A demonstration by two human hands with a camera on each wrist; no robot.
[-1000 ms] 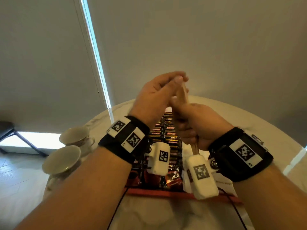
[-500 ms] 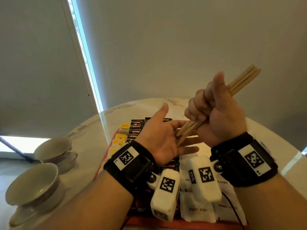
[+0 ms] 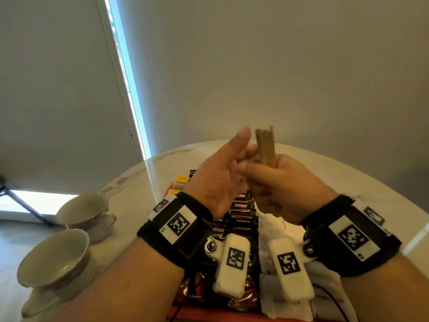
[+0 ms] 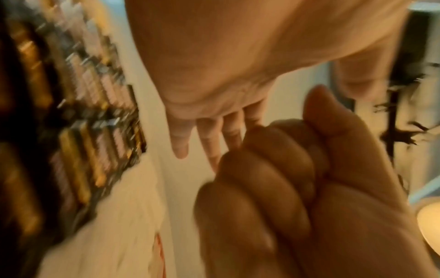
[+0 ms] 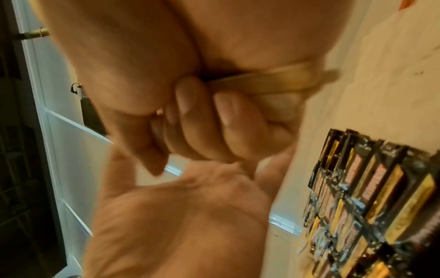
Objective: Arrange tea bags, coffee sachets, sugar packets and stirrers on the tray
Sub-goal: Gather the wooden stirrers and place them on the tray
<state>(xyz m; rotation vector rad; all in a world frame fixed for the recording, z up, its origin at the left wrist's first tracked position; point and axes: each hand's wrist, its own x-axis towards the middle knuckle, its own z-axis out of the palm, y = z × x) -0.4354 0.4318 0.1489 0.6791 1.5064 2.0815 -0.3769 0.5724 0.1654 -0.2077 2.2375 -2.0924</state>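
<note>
Head view: right hand (image 3: 285,182) grips upright tan stirrers (image 3: 265,145).

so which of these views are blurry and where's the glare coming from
Head view: fairly sharp, with bright daylight glare down the window strip and bowed wide-angle edges. Left wrist view: the dark coffee sachet rows are motion-smeared. Right wrist view: the right hand gripping the pale wooden stirrers is soft and blurred.
</note>
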